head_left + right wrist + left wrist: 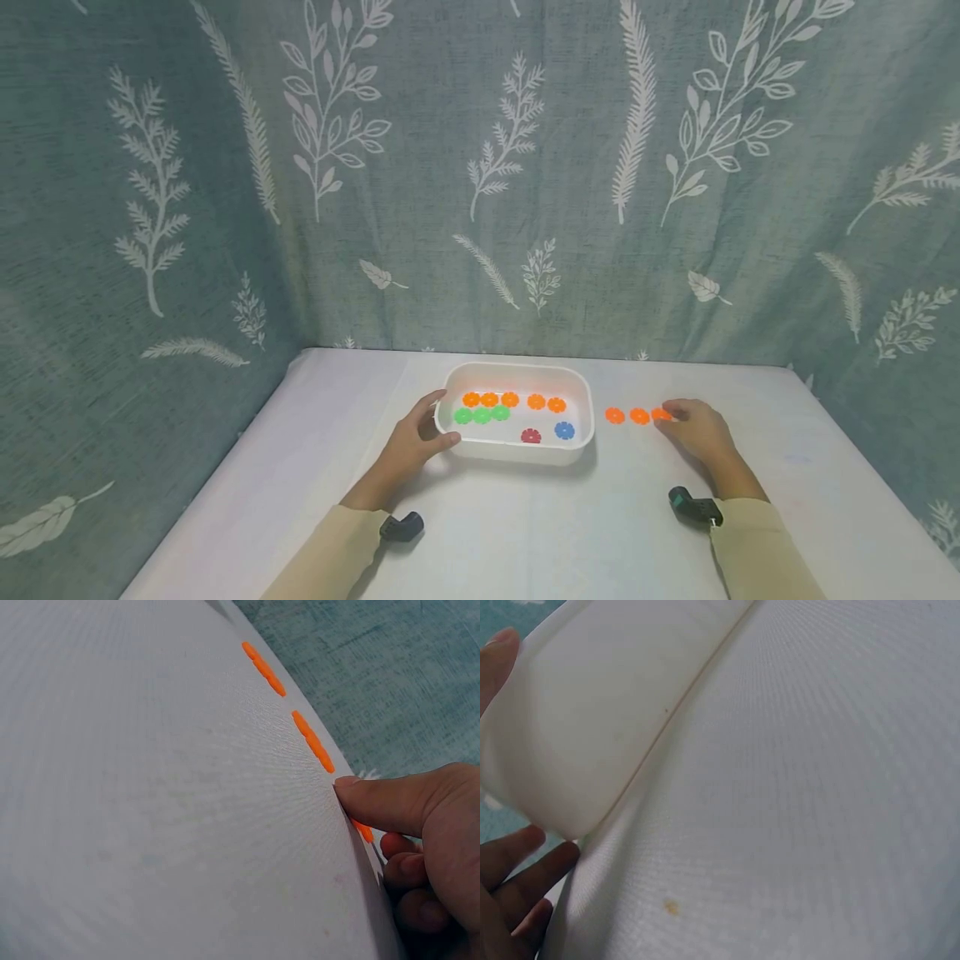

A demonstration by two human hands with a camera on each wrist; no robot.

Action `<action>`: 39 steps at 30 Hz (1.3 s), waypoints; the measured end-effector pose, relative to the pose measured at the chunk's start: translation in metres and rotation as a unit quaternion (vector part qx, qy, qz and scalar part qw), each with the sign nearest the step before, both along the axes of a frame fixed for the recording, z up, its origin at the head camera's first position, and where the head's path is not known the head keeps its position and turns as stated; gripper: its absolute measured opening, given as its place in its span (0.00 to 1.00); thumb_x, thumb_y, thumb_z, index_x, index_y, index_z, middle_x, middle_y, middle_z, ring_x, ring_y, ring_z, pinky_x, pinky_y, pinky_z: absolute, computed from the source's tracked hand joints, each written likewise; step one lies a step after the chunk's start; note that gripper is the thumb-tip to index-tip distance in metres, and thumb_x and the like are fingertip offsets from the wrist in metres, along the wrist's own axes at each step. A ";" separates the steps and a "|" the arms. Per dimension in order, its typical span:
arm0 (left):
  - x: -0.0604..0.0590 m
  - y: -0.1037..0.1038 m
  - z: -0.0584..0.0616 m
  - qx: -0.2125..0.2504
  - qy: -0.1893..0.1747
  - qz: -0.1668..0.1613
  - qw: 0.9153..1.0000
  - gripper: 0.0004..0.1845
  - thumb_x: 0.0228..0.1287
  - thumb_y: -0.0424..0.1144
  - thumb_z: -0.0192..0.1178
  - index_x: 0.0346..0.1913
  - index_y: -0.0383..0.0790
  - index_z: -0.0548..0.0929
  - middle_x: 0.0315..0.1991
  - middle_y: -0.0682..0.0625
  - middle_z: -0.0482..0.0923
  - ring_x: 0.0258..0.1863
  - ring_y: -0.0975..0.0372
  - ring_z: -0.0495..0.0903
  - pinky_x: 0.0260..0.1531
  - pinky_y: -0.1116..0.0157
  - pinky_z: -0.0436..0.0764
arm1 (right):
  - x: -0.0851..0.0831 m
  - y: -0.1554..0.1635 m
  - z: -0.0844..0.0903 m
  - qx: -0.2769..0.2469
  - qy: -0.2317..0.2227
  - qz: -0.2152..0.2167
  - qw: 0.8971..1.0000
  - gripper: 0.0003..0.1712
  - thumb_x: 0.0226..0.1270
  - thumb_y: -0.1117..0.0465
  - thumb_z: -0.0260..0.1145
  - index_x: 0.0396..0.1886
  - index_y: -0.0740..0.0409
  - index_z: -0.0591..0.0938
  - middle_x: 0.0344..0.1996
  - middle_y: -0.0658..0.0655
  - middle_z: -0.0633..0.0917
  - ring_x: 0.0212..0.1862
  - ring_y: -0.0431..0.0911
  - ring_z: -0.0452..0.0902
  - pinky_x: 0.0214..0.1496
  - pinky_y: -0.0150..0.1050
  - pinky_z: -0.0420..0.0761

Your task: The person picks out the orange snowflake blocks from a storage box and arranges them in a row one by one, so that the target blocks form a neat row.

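We see 3 orange discs lying in a row on the white table [525, 533], running left to right just to the right of the white tub [517, 454]. The nearest disc [660, 413] sits under the fingertips of our right hand [697, 432]; in the right wrist view the thumb presses down beside that disc, the other fingers curled below it, so we judge the hand is pinching it, though the grip is partly hidden. The middle disc [639, 416] and the far disc [615, 415] lie on toward the tub, apart from each other. So the row stretches from the right hand leftward to the tub, and the right hand is much the nearer. Our left hand [412, 442] holds the tub's left end, thumb over the rim and fingers against the wall. Inside lie 5 orange, 3 green, 1 red and 1 blue disc.
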State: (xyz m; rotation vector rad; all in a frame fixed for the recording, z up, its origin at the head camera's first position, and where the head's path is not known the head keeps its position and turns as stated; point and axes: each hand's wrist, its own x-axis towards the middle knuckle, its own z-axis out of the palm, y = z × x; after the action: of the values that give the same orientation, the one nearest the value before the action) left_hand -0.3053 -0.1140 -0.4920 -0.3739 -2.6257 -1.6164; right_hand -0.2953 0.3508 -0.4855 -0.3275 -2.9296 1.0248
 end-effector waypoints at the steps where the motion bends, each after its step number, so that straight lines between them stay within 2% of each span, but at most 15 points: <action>1: 0.000 0.000 0.000 0.000 -0.001 0.001 1.000 0.43 0.54 0.48 0.73 0.72 0.59 0.63 0.68 0.41 0.68 0.67 0.48 0.67 0.64 0.42 0.62 | 0.001 0.000 0.000 0.003 0.002 0.002 1.000 0.30 0.66 0.54 0.67 0.61 0.68 0.75 0.60 0.72 0.73 0.63 0.67 0.65 0.62 0.64 0.66; 11: 0.001 -0.002 0.000 -0.004 -0.001 0.005 1.000 0.43 0.54 0.49 0.73 0.72 0.58 0.63 0.68 0.41 0.67 0.67 0.48 0.67 0.64 0.42 0.62 | 0.002 -0.003 0.002 -0.013 -0.005 -0.005 1.000 0.31 0.66 0.53 0.67 0.62 0.67 0.74 0.61 0.72 0.72 0.63 0.67 0.64 0.63 0.63 0.66; 23: -0.003 -0.002 0.001 0.000 0.004 -0.007 1.000 0.43 0.54 0.49 0.73 0.72 0.58 0.63 0.67 0.41 0.69 0.67 0.49 0.67 0.64 0.43 0.63 | 0.002 0.001 0.001 -0.021 -0.002 -0.008 1.000 0.31 0.65 0.52 0.67 0.62 0.66 0.74 0.61 0.71 0.72 0.63 0.67 0.64 0.62 0.63 0.66; 30: -0.003 -0.001 0.000 -0.003 -0.001 0.002 1.000 0.44 0.53 0.51 0.73 0.72 0.60 0.63 0.67 0.43 0.69 0.67 0.50 0.67 0.65 0.42 0.61 | 0.002 0.002 0.002 -0.031 -0.003 -0.011 0.999 0.31 0.65 0.52 0.66 0.62 0.66 0.74 0.62 0.72 0.72 0.64 0.67 0.64 0.62 0.64 0.66; 35: -0.004 0.000 -0.002 -0.001 -0.001 0.002 1.000 0.44 0.52 0.52 0.73 0.72 0.58 0.64 0.67 0.43 0.69 0.66 0.49 0.68 0.64 0.39 0.61 | 0.003 0.002 0.006 -0.025 0.041 0.010 0.999 0.28 0.65 0.54 0.67 0.59 0.68 0.77 0.57 0.74 0.75 0.59 0.68 0.68 0.59 0.64 0.69; 39: -0.002 -0.001 -0.002 0.004 0.003 -0.001 1.000 0.43 0.53 0.50 0.73 0.72 0.57 0.64 0.66 0.42 0.70 0.65 0.48 0.69 0.63 0.39 0.62 | 0.004 -0.003 0.011 -0.024 0.072 0.031 0.997 0.26 0.65 0.56 0.68 0.57 0.68 0.78 0.53 0.72 0.77 0.54 0.67 0.72 0.51 0.58 0.76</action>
State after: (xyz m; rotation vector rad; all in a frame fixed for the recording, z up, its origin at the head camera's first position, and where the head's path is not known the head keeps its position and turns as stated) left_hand -0.3073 -0.1147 -0.4944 -0.3820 -2.6142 -1.6237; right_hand -0.2917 0.3476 -0.4747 -0.1565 -2.8077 1.0799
